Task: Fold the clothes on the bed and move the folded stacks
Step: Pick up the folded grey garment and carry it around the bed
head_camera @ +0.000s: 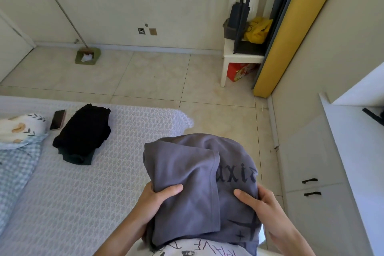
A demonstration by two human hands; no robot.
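A folded grey garment (199,183) with dark gothic lettering fills the lower centre of the frame, held up in front of the person's body, over the near right corner of the bed and the floor beside it rather than lying on the bed. The left hand (153,197) grips its left edge, thumb pressed flat on top of the cloth and the other fingers hidden beneath it. The right hand (261,201) grips the right edge the same way, thumb laid across the top and fingers tucked under the fabric. Below the garment, at the bottom edge, a strip of white printed cloth (187,249) shows, with dark lettering on it. The bed (83,193), covered in a pale lattice-patterned sheet, spreads across the lower left. On it, at middle left, lies a folded stack of dark clothes (82,134), black on top with a dark green layer showing at its lower edge. Just beside the stack's upper left corner rests a phone (58,119), and further left a floral pillow (20,128) sits over a blue checked blanket (16,164). Beyond the bed is tiled floor (155,72); a dustpan (87,55) with a long handle leans against the wall at upper left. At upper right a white stool (241,59) carries a yellow bag (257,30), beside a yellow panel (291,33). White cabinets (315,172) with black handles occupy the right edge.
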